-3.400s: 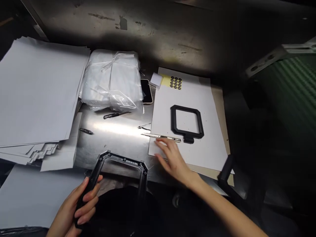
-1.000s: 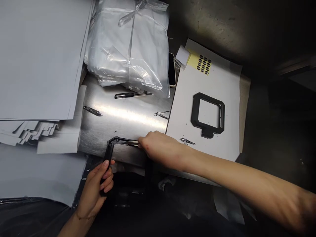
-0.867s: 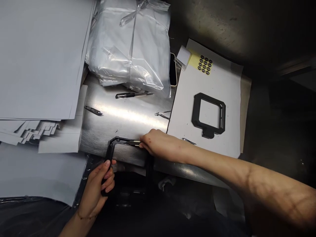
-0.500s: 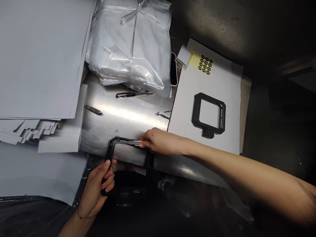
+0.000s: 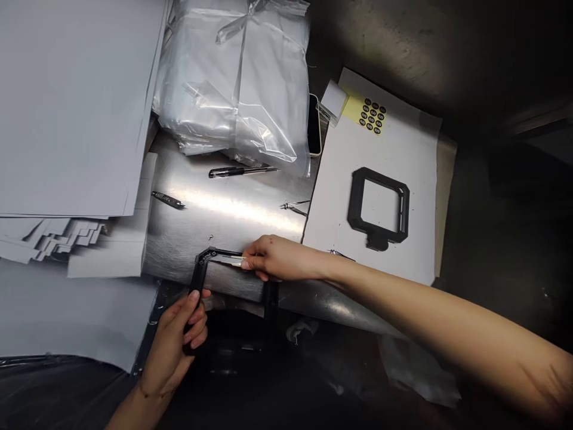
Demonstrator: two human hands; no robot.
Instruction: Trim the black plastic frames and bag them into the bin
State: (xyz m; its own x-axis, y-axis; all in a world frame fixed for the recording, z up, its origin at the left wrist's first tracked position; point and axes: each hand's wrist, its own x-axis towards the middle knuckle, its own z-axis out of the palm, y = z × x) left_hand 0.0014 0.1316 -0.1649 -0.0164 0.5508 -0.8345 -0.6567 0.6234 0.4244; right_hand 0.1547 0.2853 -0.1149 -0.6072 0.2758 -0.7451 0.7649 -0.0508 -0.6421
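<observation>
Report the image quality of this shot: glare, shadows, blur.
Head view: a bright glare band crosses the stainless steel table; the top right and lower right fall into deep shadow; the black frame in the left hand looks crisp; the right hand shows little blur.

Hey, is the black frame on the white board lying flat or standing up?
Lying flat: the black frame rests on the white board, which shows through its opening.
</observation>
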